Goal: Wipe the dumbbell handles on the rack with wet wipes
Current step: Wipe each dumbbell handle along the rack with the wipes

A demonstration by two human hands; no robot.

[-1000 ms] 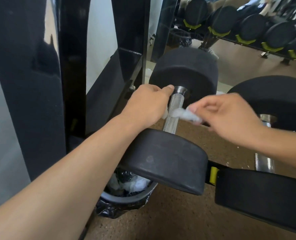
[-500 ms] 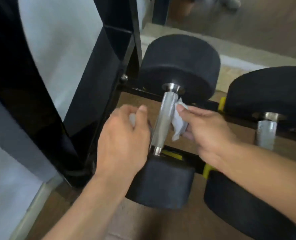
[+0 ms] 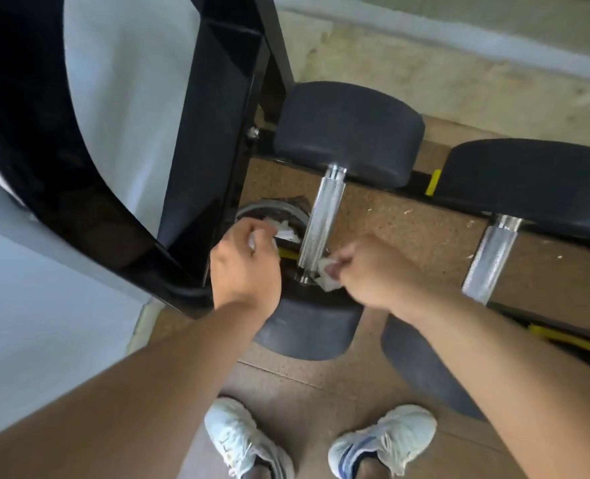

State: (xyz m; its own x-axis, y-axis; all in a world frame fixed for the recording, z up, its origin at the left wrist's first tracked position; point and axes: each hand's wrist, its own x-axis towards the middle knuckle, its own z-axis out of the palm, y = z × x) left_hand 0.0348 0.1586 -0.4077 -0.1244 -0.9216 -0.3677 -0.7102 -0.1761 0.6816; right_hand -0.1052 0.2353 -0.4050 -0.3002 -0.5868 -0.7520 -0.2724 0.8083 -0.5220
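I see the dumbbell handle (image 3: pixel 322 223) running near to far, tilted right; my right hand (image 3: pixel 373 271) pinches a wipe (image 3: pixel 328 281) at its near end, my left hand (image 3: pixel 245 264) seemingly clutches another wipe; open floor (image 3: pixel 407 219) right.

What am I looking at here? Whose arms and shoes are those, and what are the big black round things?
The camera sits on a person's head and looks down, so you see that person's own arms and white shoes. The big black round things are the heavy ends of dumbbells, weights for exercise, resting on a rack. Between the ends runs a shiny metal handle. The right hand pinches a white wet wipe against the bottom of that handle to clean it. The left hand holds another bit of white wipe over a bin below the rack, which already has crumpled wipes inside. A second handle waits to the right.
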